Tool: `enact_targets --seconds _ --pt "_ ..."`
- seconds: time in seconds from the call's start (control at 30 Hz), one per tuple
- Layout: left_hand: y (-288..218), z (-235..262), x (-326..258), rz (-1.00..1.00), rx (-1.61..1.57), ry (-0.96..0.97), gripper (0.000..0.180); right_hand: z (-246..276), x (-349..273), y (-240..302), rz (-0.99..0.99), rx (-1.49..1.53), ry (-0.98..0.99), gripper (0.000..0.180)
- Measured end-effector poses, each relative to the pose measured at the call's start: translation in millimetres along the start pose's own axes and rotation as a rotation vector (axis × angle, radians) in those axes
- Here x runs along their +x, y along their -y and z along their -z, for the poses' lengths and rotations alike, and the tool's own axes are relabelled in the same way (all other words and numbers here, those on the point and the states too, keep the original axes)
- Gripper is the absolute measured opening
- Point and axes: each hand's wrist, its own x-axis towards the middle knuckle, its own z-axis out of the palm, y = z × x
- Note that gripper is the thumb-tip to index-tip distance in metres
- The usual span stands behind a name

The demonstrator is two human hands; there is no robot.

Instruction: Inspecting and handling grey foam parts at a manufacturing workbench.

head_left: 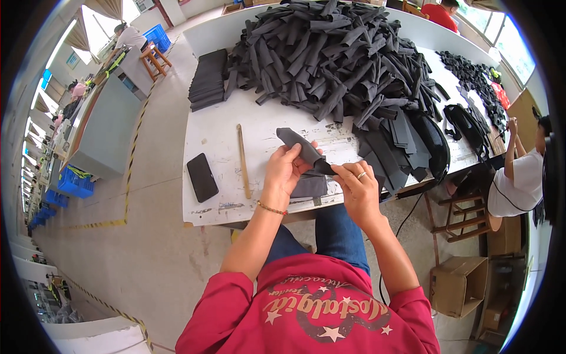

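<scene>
Above the table's near edge, a black rolled fabric sleeve (299,146) is held between both my hands. My left hand (286,167) is wrapped round its middle, the thumb lying along the top. At its right end my right hand (358,184) pinches the edge between thumb and fingers. Just beneath my hands a flat dark piece of fabric (309,186) lies on the white table (221,134). A big heap of similar black sleeves (330,53) fills the far side. To its left is a neat stack of flattened black pieces (207,80).
A black phone (202,177) and a wooden stick (243,162) lie left of my hands. Flat dark panels (392,150) and a curved black case (433,144) sit at right. A co-worker in white (519,177) sits far right, near a wooden stool (463,215) and cardboard box (458,286).
</scene>
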Motion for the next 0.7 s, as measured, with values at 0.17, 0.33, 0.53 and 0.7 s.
enact_targets --seconds 0.17,0.33,0.53,0.7 --pt "-1 -3 -8 -0.012 -0.008 0.089 0.021 3 3 -8 0.077 -0.141 -0.058 0.03" --pt "0 -13 -20 -0.082 0.021 0.099 0.024 -3 7 0 0.145 -0.238 -0.073 0.032" --pt "9 -36 -41 -0.288 -0.085 0.128 0.04 -16 8 13 -0.046 0.049 -0.058 0.042" --pt "16 -17 -21 -0.262 -0.076 0.294 0.029 -18 0 27 -0.074 0.015 0.065 0.046"
